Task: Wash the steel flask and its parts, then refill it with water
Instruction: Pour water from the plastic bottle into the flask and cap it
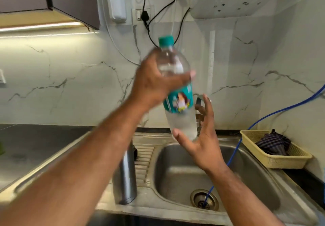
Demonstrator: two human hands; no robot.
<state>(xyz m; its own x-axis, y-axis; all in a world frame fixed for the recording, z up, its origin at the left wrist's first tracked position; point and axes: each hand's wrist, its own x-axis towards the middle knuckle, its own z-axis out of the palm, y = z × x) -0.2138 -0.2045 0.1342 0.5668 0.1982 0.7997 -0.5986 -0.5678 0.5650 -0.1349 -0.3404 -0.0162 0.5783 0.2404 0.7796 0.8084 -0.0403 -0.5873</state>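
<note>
While the left hand point(158, 83) curls around the shoulder of the capped plastic bottle point(177, 102) and the right hand point(202, 137) hovers spread-fingered near its base, I'd steady it there before uncapping and pouring into the steel flask point(125, 173) standing on the drainboard point(143, 155) beside the basin point(184, 173).

The bottle point(177, 85) is clear, with a teal cap point(166, 41) and teal label point(177, 100). The flask point(125, 173) and sink point(175, 173) are silver-grey. A cream lattice basket point(284, 160) holds a dark checked cloth point(272, 143). The hose point(210, 192) is blue, the cables point(145, 16) black, the wall point(70, 85) white with grey veins.
</note>
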